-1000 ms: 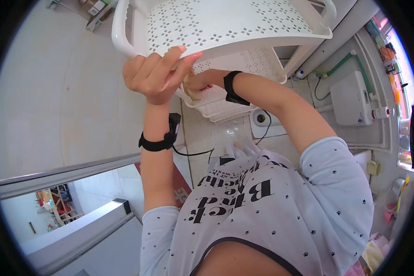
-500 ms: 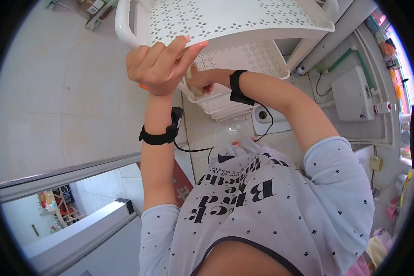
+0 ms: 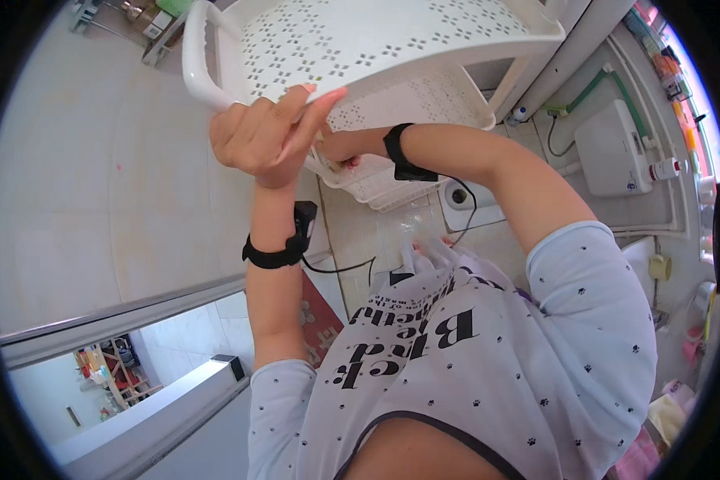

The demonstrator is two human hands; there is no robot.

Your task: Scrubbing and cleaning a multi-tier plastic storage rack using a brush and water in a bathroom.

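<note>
**Rack slides left as both hands work under its top shelf**

Since a second ago the white plastic rack (image 3: 392, 48) sits further left and larger in view, and both hands sit higher against it, so the handling goes on. The left hand (image 3: 268, 136) rests fingers together against the edge of the top shelf, not clamped. The right hand (image 3: 340, 152) reaches beneath to the lower shelf (image 3: 376, 180); I cannot tell its grip. Counted: 1 rack, at least 2 shelves, 2 black wristbands, 1 white wall box (image 3: 616, 148).
</note>
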